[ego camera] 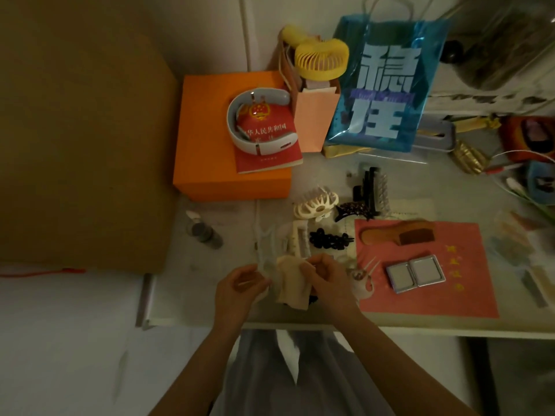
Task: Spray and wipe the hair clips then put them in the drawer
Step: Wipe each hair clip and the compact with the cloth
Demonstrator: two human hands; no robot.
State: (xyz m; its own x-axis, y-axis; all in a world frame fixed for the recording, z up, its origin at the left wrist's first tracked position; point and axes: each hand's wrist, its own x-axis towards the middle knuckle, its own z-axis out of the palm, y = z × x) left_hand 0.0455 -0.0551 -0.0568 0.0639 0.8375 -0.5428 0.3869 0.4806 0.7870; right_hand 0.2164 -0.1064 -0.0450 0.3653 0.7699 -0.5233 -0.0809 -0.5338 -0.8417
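Fingers of the left hand (240, 283) are curled in, pinching the near end of a clear hair clip (265, 250), while the right hand (326, 279) has its fingers bunched round a beige cloth (292, 283) pressed in against that same clip. So both hands are busy, nothing slack here.

The clear clip is hard to read, being see-through and a touch blurred, but its long axis runs from about six o'clock up toward twelve, rising away from the left fingers. The cloth sits at three o'clock of it, touching. That's the relation that matters, I'd say: a wipe wants to travel along that twelve-to-six line, and the right hand is placed to do it.

The rest of the clips wait just beyond the hands on the table (330, 321): a cream bar clip (298, 238) at twelve o'clock of the cloth, a black flower clip (330, 239) at one o'clock, the white flower claw clip (315, 205) further up, the tortoiseshell clip (351, 210) beside it, and a black claw clip (371, 187) beyond that. The right hand is nearer all of them. The spray bottle (202, 231) lies on its side at ten o'clock, well apart, closer to the left hand.

No drawer shows itself that I can be sure of. By my reckoning, wiping is in hand and stowing has yet to come.
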